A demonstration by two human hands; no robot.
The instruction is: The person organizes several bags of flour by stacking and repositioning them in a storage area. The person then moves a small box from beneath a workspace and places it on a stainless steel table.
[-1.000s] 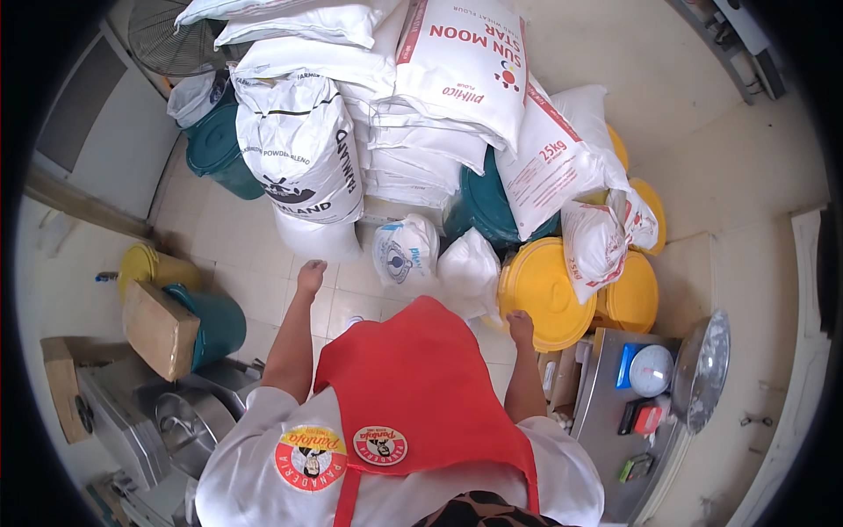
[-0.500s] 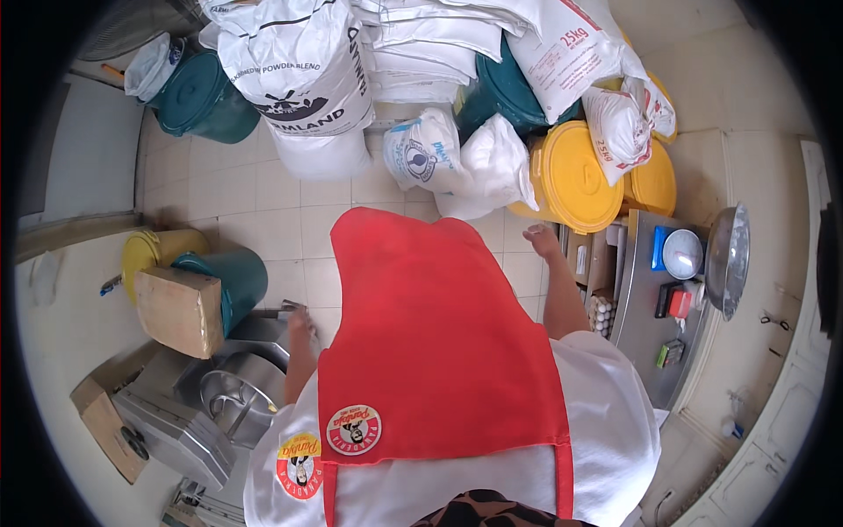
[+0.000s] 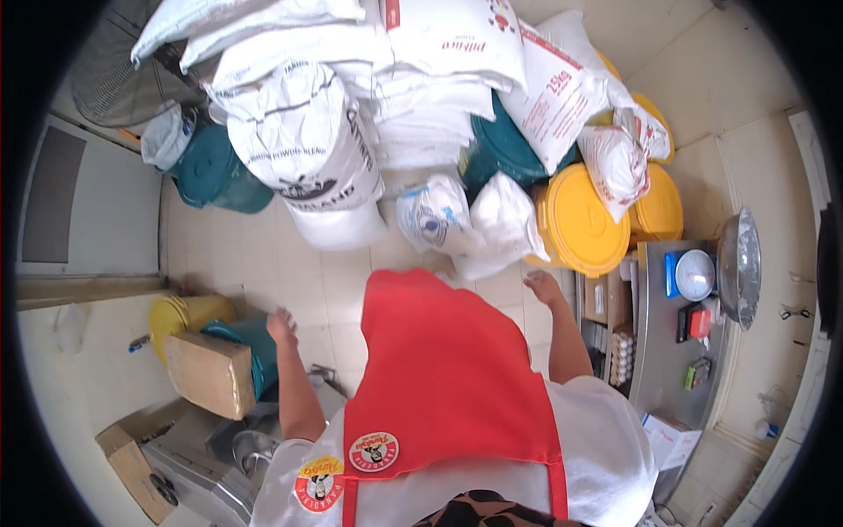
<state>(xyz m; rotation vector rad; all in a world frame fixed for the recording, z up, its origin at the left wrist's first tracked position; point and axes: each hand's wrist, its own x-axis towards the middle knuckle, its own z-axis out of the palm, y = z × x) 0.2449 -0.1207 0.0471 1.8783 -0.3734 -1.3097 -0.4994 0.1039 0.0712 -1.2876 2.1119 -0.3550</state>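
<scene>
Left hand (image 3: 281, 327) loosely spread and empty, hanging just above the teal bin (image 3: 248, 351) and the brown cardboard box (image 3: 211, 373) at about 9 o'clock of the red apron (image 3: 443, 369). Right hand (image 3: 544, 286) open too, fingers relaxed, holding nothing, near the yellow lidded bucket (image 3: 580, 220) at 1 o'clock. Compared with half a second ago, left hand raised off the grey metal machine (image 3: 202, 465) toward the bin; right hand little changed.

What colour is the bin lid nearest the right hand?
Yellow lid, beside the right hand; head view.
</scene>
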